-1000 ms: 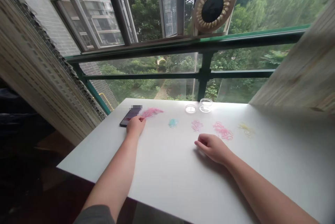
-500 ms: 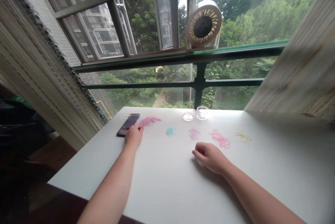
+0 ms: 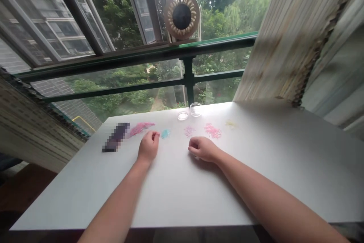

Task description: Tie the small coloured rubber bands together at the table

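My left hand [image 3: 148, 146] is closed, thumb against curled fingers, over the white table between a long pink heap [image 3: 140, 128] and a small blue heap [image 3: 165, 134]. Whether anything is in its fingers is hidden. My right hand [image 3: 204, 149] rests loosely curled, its inside out of sight. Just beyond it lie a pale pink-purple heap [image 3: 189, 131] and a brighter pink heap [image 3: 212, 130] of small loop-like pieces, perhaps tiny rubber bands. A faint yellow heap [image 3: 231, 124] is farther right. A phone [image 3: 116, 137], blurred by pixels, lies left of my left hand.
Two clear round dishes stand near the table's back edge: a shallow one [image 3: 182, 116] and a taller one [image 3: 196, 110]. Behind the table [image 3: 170, 193] runs a green railing [image 3: 189, 78] before the window. A round fan [image 3: 182, 15] sits above it. Curtains [image 3: 267, 46] hang at both sides.
My left hand has moved right, from beside the phone and the long pink heap to near the blue heap. My right hand keeps its curled pose. The view has turned right.
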Tool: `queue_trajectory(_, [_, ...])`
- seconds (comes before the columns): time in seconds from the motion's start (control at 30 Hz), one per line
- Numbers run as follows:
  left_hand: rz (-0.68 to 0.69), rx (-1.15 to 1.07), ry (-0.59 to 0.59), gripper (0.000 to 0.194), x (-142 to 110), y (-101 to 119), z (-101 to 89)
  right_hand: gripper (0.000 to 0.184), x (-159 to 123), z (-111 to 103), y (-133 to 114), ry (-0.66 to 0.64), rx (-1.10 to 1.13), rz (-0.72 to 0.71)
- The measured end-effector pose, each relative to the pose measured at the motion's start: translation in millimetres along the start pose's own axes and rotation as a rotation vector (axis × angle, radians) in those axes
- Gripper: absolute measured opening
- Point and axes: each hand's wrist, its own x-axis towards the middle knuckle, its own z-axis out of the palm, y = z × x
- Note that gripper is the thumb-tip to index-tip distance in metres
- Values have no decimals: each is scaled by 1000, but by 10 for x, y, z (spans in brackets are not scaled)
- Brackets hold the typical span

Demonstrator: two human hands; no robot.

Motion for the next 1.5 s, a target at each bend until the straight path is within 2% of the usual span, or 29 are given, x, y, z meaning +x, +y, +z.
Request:
queue_trajectory(0.1, [74, -128, -147, 27, -81, 327, 135, 6, 26, -23, -9, 2, 41, 4])
queue_trajectory(0.2, [131, -246, -306, 25, -135, 604, 249, 12, 51, -56, 1, -77, 125, 30])
queue_trajectory(0.27, [139, -331, -395, 26, -155, 727, 313, 17, 50, -64, 30, -129, 219, 23])
queue_trajectory(0.33, [126, -423, -451, 26, -175, 791, 363, 16, 28, -50, 69, -96, 331, 5])
queue_trajectory(0.47, [109, -517, -527, 23, -241, 778, 389, 14, -55, -5, 122, 62, 509, -1])
queue_trajectory(0.63, [122, -506, -589, 19, -306, 709, 320, 14, -113, -34, 120, 33, 590, -26])
queue_trajectory(0.8, [150, -493, -637, 18, -301, 694, 290, 12, -150, -65, 101, 15, 561, -58])
queue_trajectory(1.13, [137, -496, -663, 18, -291, 710, 289, 10, -192, -65, 78, -4, 504, -60])
queue_trajectory(1.37, [185, -619, -684, 15, -308, 705, 266, 9, -206, -54, 89, 38, 496, -41])
queue_trajectory(1.5, [168, -628, -675, 16, -316, 707, 255, 7, -206, -58, 83, 50, 486, -38])
